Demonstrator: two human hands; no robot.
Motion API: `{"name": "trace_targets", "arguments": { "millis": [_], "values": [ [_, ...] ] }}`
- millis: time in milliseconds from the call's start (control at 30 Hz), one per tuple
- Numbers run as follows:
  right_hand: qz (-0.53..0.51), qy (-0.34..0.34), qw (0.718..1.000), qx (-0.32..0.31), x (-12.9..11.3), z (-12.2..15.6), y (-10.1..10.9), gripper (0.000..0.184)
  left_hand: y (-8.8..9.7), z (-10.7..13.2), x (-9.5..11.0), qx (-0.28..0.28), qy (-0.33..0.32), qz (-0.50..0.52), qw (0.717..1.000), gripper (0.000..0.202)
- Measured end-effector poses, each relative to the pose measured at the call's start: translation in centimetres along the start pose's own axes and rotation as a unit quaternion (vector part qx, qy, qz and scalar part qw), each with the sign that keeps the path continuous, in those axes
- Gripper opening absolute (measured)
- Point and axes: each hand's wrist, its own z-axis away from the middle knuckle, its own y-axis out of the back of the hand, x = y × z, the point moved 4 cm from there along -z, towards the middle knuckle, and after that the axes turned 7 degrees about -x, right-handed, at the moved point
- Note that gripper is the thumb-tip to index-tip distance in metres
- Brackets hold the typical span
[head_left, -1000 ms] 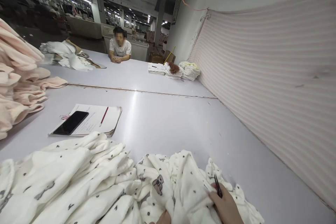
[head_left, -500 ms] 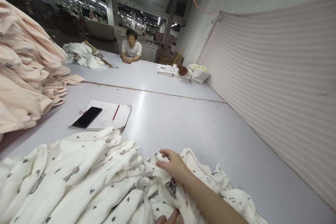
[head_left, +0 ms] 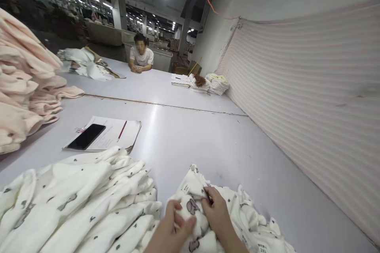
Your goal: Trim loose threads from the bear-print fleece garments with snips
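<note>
A white fleece garment (head_left: 237, 213) with small dark prints lies bunched at the near edge of the pale table (head_left: 190, 142). My left hand (head_left: 172, 227) pinches a fold of it from the left, fingers closed on the cloth. My right hand (head_left: 216, 213) grips the same fold from the right, fingers curled near a sewn label; a thin dark tool tip seems to show by its fingers. A larger heap of the same white printed garments (head_left: 74, 201) spreads to the left of my hands.
A notebook (head_left: 113, 134) with a black phone (head_left: 86, 136) and a red pen (head_left: 121, 131) lies ahead left. A tall pink fleece stack (head_left: 23, 87) stands far left. A person sits at the far end. Folded piles (head_left: 204, 83) sit by the striped fabric wall (head_left: 311, 87).
My right hand has drawn back from its reach to the left and now grips the fold. My left hand has come up into view and pinched the cloth beside it.
</note>
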Motion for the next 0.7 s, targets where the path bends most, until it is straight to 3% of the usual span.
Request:
{"name": "trace_targets", "arguments": {
  "millis": [100, 167, 267, 367, 533, 600, 700],
  "values": [
    [-0.028, 0.049, 0.998, 0.007, -0.6, 0.2, -0.7, 0.021, 4.7, -3.6, 1.1, 0.127, 0.045, 0.079, 0.988, 0.066],
    [-0.045, 0.074, 0.996, 0.006, -0.9, 0.5, -0.9, 0.020, 6.2, -6.4, 2.0, 0.112, 0.040, 0.116, 0.986, 0.070],
    [-0.062, 0.094, 0.994, -0.006, -1.2, 0.8, -0.8, 0.018, 6.0, -10.2, 2.8, 0.025, 0.018, 0.153, 0.988, 0.057],
    [-0.077, 0.097, 0.992, -0.031, -1.2, 0.5, -0.8, 0.021, 4.7, -11.9, 2.5, 0.004, 0.002, 0.155, 0.988, 0.047],
    [-0.104, 0.038, 0.988, -0.103, -1.0, -0.6, -1.0, 0.018, 4.1, -11.7, 1.1, 0.030, -0.005, 0.136, 0.990, 0.036],
    [-0.110, 0.020, 0.990, -0.087, -1.0, -0.8, -0.5, 0.015, 4.2, -11.3, 0.9, 0.021, -0.003, 0.143, 0.990, 0.033],
    [-0.120, 0.012, 0.993, -0.014, -0.9, -0.9, 0.7, 0.021, 4.0, -10.8, 1.2, -0.014, 0.003, 0.167, 0.986, 0.027]
  ]
}}
